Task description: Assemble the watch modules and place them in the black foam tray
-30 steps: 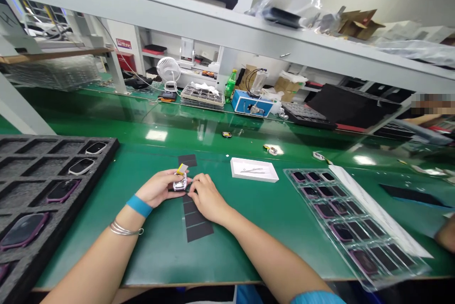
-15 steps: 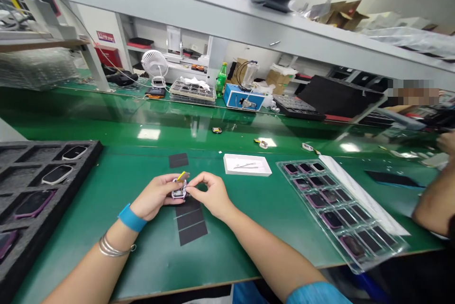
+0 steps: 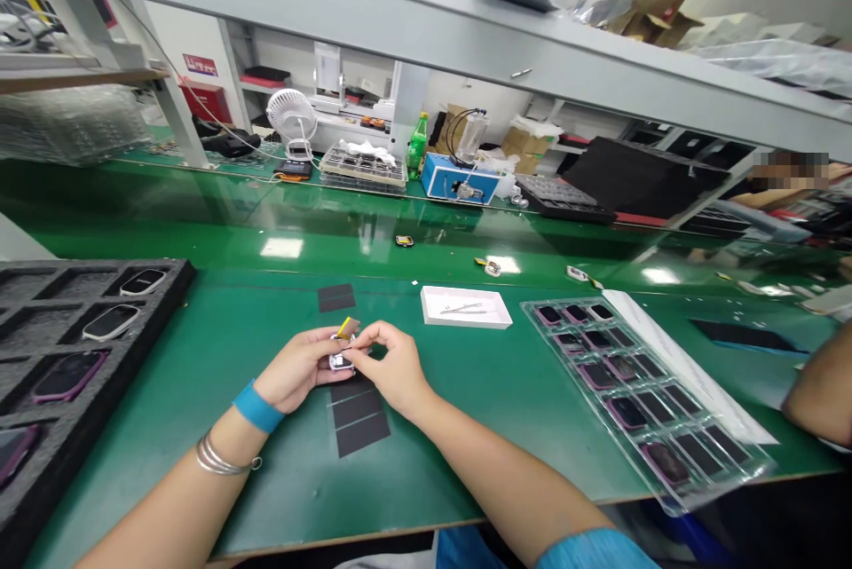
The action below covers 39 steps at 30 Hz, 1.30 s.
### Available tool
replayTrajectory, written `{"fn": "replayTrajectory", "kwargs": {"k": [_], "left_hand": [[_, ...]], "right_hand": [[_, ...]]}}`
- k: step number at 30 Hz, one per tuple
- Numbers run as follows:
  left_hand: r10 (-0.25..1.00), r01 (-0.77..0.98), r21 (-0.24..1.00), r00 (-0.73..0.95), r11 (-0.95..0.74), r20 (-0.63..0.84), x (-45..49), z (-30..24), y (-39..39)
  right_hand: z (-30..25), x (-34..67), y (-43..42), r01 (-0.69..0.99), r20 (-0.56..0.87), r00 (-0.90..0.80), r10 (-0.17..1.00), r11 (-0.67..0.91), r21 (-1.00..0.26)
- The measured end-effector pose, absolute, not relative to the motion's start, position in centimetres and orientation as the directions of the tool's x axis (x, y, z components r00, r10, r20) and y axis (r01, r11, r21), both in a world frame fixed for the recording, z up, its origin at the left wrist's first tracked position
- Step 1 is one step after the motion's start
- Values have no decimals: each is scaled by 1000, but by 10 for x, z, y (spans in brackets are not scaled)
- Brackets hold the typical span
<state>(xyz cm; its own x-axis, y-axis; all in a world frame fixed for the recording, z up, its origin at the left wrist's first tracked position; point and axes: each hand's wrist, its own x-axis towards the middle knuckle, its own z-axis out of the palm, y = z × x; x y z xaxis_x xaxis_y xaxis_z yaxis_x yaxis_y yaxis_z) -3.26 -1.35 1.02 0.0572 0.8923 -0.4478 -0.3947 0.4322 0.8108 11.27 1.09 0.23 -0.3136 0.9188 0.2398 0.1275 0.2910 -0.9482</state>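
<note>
Fingers (image 3: 368, 337) together at watch case (image 3: 342, 362)

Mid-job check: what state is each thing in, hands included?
Left hand: closed around the watch case.
Right hand: fingertips at the watch case; whether gripping anything is unclear.
Watch case: open, inner parts showing.
White box: open, tweezers lying inside.
Foam tray: holding watches.
Bottle: upright, capped.
Fan: upright; running or not, unclear.

I see a blue wristband (image 3: 258, 406) and looped silver bangle (image 3: 223, 458) on the left arm (image 3: 169, 502), blue sleeve (image 3: 595, 549) on the right.
</note>
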Motion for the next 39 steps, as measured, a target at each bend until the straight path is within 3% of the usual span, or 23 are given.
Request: {"fn": "replayTrajectory", "kwargs": {"k": [8, 14, 17, 20, 24, 29, 34, 39], "left_hand": [[892, -410, 805, 53, 429, -448, -32, 11, -14], [895, -443, 799, 18, 407, -446, -30, 11, -14], [904, -421, 817, 20, 395, -427, -30, 9, -14], [900, -380, 827, 39, 414, -433, -29, 7, -14], [903, -328, 845, 63, 421, -425, -28, 7, -14], [905, -333, 842, 153, 426, -397, -31, 8, -15], [929, -318, 874, 177, 366, -325, -29, 5, -15], [937, -351, 869, 100, 349, -336, -27, 5, -14]], "right_hand": [[4, 113, 9, 199, 288, -333, 898, 365, -910], [1, 113, 8, 319, 490, -412, 768, 625, -713], [1, 115, 10, 409, 520, -418, 745, 665, -624], [2, 120, 16, 430, 458, -376, 805, 590, -684], [3, 125, 25, 301, 347, -458, 818, 510, -806], [8, 125, 26, 321, 385, -442, 810, 544, -776], [9, 123, 20, 376, 503, -429, 750, 655, -655], [1, 121, 16, 437, 629, -493, 601, 796, -418]]}}
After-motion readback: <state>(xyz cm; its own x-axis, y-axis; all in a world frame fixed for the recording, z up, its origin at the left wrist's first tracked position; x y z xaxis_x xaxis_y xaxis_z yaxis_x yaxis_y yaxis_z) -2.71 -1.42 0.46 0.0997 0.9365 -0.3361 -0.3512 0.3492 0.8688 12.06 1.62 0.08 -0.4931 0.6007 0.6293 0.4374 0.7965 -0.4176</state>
